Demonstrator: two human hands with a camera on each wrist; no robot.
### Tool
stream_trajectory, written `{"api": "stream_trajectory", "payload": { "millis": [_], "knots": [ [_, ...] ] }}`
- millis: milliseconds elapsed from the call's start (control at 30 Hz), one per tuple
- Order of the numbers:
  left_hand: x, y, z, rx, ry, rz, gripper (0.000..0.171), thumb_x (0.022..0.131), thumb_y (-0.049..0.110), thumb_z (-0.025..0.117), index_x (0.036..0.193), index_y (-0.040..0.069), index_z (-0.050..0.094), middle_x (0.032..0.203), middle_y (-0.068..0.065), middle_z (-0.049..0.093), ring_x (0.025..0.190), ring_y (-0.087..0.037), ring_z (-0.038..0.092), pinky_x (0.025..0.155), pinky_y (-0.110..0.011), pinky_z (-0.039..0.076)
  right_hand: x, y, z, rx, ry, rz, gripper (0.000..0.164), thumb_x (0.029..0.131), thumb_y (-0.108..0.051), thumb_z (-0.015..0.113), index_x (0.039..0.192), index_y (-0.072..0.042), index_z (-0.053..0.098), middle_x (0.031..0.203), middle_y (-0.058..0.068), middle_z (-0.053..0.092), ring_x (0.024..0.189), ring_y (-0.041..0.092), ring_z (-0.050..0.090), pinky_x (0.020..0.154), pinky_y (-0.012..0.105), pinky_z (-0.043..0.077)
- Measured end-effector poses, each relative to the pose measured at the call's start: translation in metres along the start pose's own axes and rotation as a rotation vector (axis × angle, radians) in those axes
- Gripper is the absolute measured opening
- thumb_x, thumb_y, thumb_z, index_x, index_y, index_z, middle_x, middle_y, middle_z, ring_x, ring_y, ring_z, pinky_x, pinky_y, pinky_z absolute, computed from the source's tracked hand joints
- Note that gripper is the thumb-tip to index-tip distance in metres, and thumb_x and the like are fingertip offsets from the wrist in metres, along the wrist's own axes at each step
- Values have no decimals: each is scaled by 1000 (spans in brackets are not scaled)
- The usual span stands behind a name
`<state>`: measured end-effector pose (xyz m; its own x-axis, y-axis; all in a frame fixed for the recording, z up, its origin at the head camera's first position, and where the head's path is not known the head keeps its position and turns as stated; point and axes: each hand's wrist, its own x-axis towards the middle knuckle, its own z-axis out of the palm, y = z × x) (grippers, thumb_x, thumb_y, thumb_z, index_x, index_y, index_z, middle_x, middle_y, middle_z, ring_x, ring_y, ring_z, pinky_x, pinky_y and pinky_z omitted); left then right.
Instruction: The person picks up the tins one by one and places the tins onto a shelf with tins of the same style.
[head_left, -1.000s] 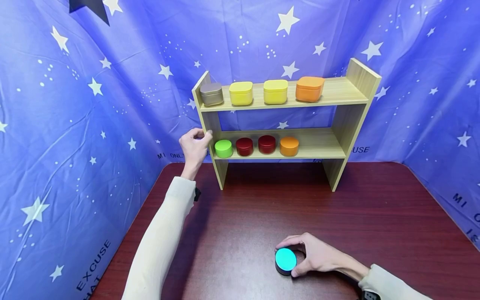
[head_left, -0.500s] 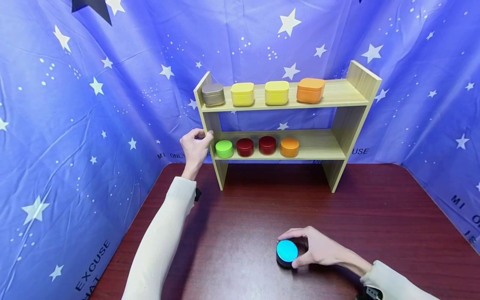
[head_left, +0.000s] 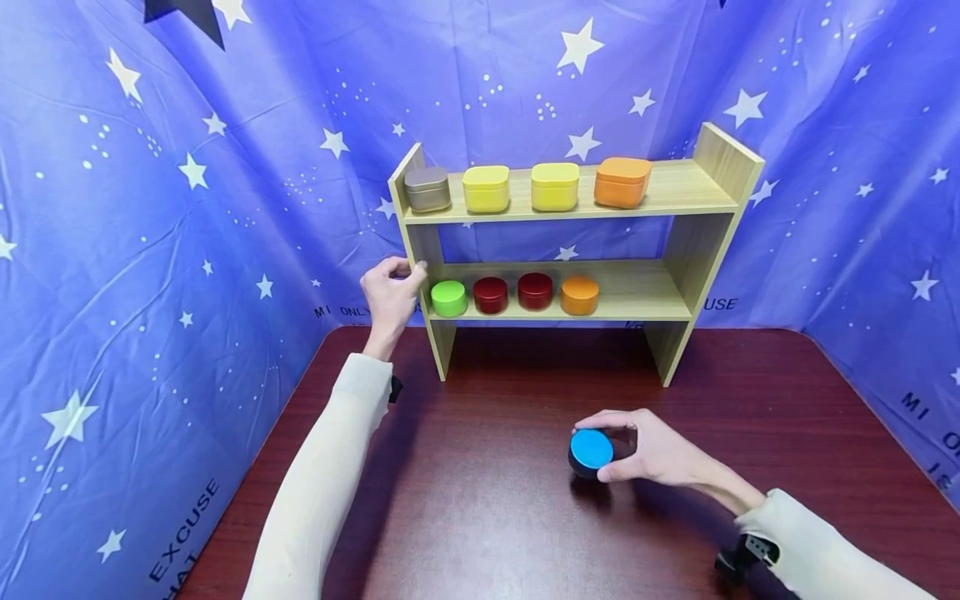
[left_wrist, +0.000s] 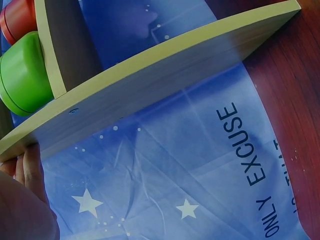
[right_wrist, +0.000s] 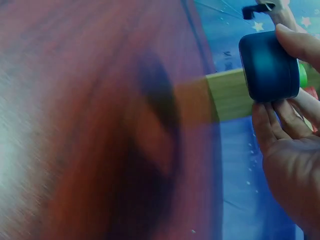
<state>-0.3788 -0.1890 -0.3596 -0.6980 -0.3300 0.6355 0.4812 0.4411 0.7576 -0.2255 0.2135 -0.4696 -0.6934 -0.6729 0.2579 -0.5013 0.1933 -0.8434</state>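
Observation:
A small round tin with a blue lid (head_left: 591, 449) is held between the thumb and fingers of my right hand (head_left: 663, 448). It hangs just above the table, its dark shadow below. From the right wrist view, the side and underside of the tin (right_wrist: 270, 66) look dark blue. My left hand (head_left: 392, 293) grips the left side panel of the wooden shelf (head_left: 562, 321); its fingers (left_wrist: 34, 172) lie against the outer face in the left wrist view. Nearest to that hand, on the lower board, is a green round tin (head_left: 449, 298).
Right of the green tin stand two dark red tins (head_left: 491, 295) and an orange round tin (head_left: 580, 296). The upper board bears a grey box (head_left: 427, 190), two yellow boxes (head_left: 486, 189) and an orange box (head_left: 622, 183). A starry blue curtain (head_left: 300, 208) surrounds the reddish-brown table (head_left: 465, 517).
My right hand has lifted the blue-lidded tin off the table and carried it forward, slightly right, towards the shelf. My left hand has kept its place on the side panel.

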Motion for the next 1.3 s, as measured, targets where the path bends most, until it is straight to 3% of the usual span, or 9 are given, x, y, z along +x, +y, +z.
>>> {"api": "stream_trajectory", "payload": {
  "millis": [333, 600, 733, 833, 967, 1300],
  "knots": [
    [2, 0, -1, -17, 12, 4, 21, 85, 16, 82, 84, -5, 80, 78, -22, 76, 65, 5, 57, 67, -13, 46, 13, -14, -42, -63, 184, 86, 54, 85, -2, 87, 136, 4, 70, 117, -19, 79, 102, -4, 70, 84, 17, 58],
    [3, 2, -1, -10, 11, 16, 21, 85, 17, 82, 84, -4, 81, 77, -19, 76, 64, 5, 57, 66, -13, 46, 26, -30, -75, -24, 281, 154, 57, 87, 2, 85, 140, 9, 65, 108, -16, 80, 95, 1, 75, 81, 17, 60],
    [4, 2, 0, -9, 11, 18, 21, 85, 17, 82, 83, -4, 80, 75, -15, 74, 64, 4, 56, 68, -13, 45, 31, -37, -89, -21, 332, 201, 56, 89, -2, 85, 141, 4, 66, 107, -17, 80, 89, 1, 74, 71, 19, 59],
    [4, 1, 1, -3, 8, 16, 22, 85, 17, 82, 84, -4, 80, 77, -19, 75, 65, 5, 55, 68, -13, 45, 33, -39, -99, -6, 370, 226, 56, 90, -3, 85, 143, 3, 66, 110, -21, 79, 91, -1, 74, 71, 18, 60],
    [3, 0, 1, 9, 1, 12, 22, 86, 17, 82, 86, -4, 81, 81, -24, 76, 65, 6, 55, 68, -12, 45, 36, -40, -109, 22, 412, 230, 55, 92, -2, 83, 144, 3, 65, 113, -23, 79, 98, -2, 76, 84, 15, 61],
    [-2, -2, 0, 3, 4, -11, 20, 85, 17, 83, 85, -3, 81, 79, -20, 76, 65, 3, 56, 68, -13, 46, 46, -38, -127, -94, 495, 267, 57, 95, -13, 83, 147, 2, 63, 102, -29, 75, 94, -7, 70, 80, 10, 56]
  ]
}}
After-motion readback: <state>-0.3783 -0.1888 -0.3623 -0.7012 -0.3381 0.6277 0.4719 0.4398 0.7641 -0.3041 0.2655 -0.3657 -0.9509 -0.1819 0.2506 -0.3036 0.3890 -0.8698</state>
